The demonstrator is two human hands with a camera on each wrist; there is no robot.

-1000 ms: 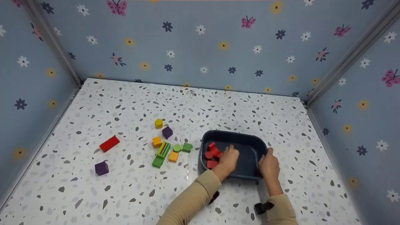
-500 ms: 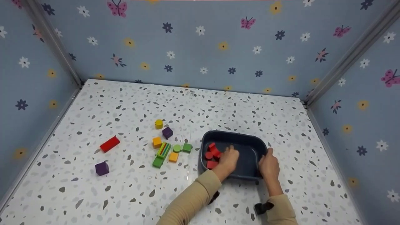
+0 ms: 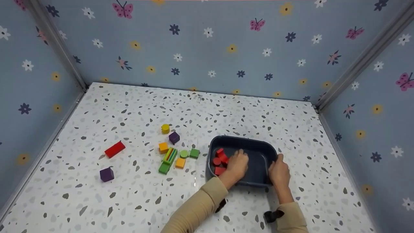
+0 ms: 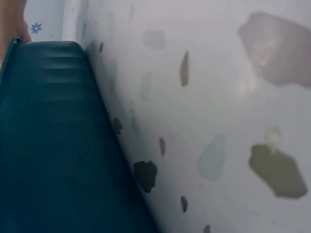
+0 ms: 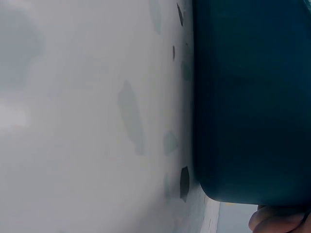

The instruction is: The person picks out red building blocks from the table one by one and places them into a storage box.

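Note:
A dark blue bin (image 3: 242,139) stands on the speckled table, with several red blocks (image 3: 222,155) inside at its left end. My left hand (image 3: 237,165) reaches into the bin beside these blocks, fingers bent downward. Its fingertips are hidden, so whether it pinches anything cannot be made out. On the bin's right wall, my right hand (image 3: 280,173) grips the rim. In the left wrist view the outer side of the bin (image 4: 58,136) fills the left, with the right hand (image 4: 14,29) at its far end. The right wrist view shows bin wall (image 5: 252,107) and fingertips (image 5: 277,221).
Left of the bin lie a green cluster with a striped block (image 3: 170,156), orange cubes (image 3: 163,148), a purple cube (image 3: 174,138) and a yellow block (image 3: 165,128). Farther left are a red block (image 3: 115,149) and another purple cube (image 3: 107,174). Patterned panels (image 3: 207,58) enclose three sides.
Both hands and the bin hold their places. Only the head view has shifted very slightly.

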